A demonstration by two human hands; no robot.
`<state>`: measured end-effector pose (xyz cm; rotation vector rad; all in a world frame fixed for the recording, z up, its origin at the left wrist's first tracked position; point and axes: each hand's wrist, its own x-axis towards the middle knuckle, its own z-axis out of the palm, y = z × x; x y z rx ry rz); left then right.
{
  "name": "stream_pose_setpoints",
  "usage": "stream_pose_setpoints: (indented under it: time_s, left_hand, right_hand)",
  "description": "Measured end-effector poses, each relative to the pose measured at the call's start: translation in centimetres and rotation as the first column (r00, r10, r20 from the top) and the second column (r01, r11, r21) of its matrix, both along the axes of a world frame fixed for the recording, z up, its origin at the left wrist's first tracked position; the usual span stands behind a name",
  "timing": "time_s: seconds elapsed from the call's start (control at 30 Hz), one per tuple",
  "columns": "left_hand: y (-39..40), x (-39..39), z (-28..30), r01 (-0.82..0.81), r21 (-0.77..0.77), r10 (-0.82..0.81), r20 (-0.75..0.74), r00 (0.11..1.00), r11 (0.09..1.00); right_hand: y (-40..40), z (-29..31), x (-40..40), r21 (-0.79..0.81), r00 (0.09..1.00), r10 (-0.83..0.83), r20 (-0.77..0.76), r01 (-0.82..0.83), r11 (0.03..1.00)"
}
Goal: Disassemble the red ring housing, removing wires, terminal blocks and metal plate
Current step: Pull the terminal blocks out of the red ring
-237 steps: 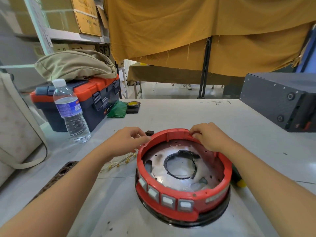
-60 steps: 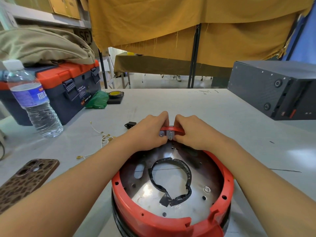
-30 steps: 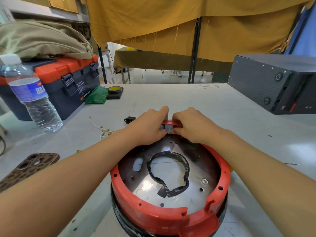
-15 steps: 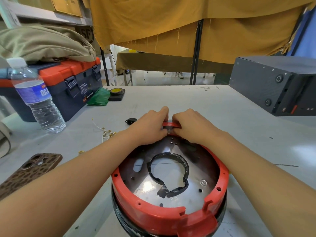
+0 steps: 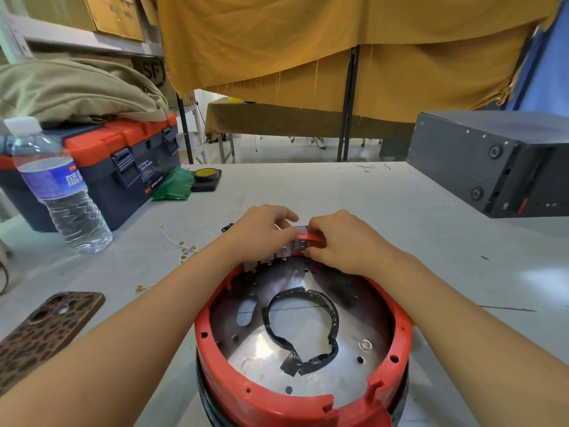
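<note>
Terminal blocks [image 5: 278, 252] lifted (row leftward-slanting)

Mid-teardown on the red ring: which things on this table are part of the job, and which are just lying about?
Part of the job:
- red ring housing
- metal plate
- terminal blocks at the far rim
- left hand and right hand, both working at that rim
- loose wires

Lying about:
- water bottle
- toolbox
- phone
- tape roll
- black box

Both hands [image 5: 264, 232] [image 5: 341, 238] are hiding the housing's [image 5: 234, 392] far rim; the bottom edge is cutting off its near wall.
</note>
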<state>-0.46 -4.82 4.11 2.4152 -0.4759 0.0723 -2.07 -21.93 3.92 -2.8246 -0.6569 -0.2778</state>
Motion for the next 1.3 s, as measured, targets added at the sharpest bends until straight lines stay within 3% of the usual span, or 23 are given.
stream_pose_setpoints:
  time_s: [0.5, 0.83, 1.17, 1.3]
  left_hand:
    - [-0.1, 0.4, 0.0, -0.147, -0.322, 0.08, -0.213, 0.974, 0.935]
    - [0.7, 0.5, -0.1, -0.183, -0.417, 0.152, -0.106, 0.983, 0.89]
    - [5.0, 1.8, 0.5, -0.194, -0.292, 0.183, -0.064, 0.981, 0.937]
    - [6.2, 2.9, -0.2, -0.207, -0.177, 0.207, -0.021, 0.978, 0.962]
  right_hand:
    - [0.0, 0.0, 0.0, 0.089, 0.995, 0.061, -0.074, -0.054, 0.995]
    - [0.2, -0.1, 0.2, 0.043, 0.991, 0.039, -0.126, -0.034, 0.999]
    - [-0.1, 0.4, 0.3, 0.088, 0.982, 0.061, -0.177, -0.046, 0.995]
    - [-0.2, 0.4, 0.4, 0.083, 0.98, 0.06, -0.187, -0.045, 0.995]
